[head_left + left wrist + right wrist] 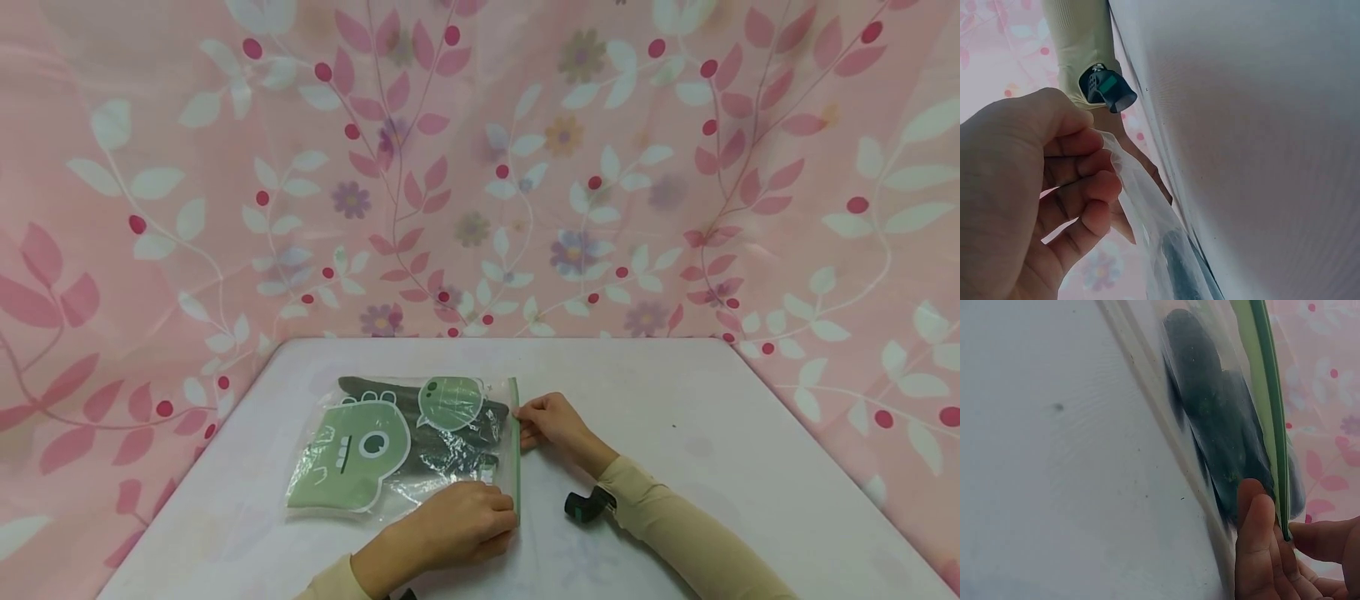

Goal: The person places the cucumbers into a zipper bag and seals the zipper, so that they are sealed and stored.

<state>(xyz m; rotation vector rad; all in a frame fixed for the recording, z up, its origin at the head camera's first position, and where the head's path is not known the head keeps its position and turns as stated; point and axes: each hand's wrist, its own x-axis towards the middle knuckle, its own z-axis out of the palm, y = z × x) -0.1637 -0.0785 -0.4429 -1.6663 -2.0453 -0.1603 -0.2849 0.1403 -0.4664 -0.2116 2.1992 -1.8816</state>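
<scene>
A clear plastic zip bag [337, 467] with green cartoon monsters printed on it lies flat on the table, its green zip strip [515, 475] facing right. Inside are dark, soft-looking things [1222, 425], partly covered by the print. At the near end of the strip, my left hand [465, 521] pinches the bag's edge between thumb and curled fingers. My right hand [558, 423] grips the far end of the same strip, thumb on one side and fingers on the other in the right wrist view. The left wrist view shows the thin film bunched at my left fingertips.
A white cloth covers the table [637, 375]. Behind it hangs a pink curtain [480, 167] with leaves and flowers. A black wrist mount [588, 505] sticks out from the right sleeve, above the table.
</scene>
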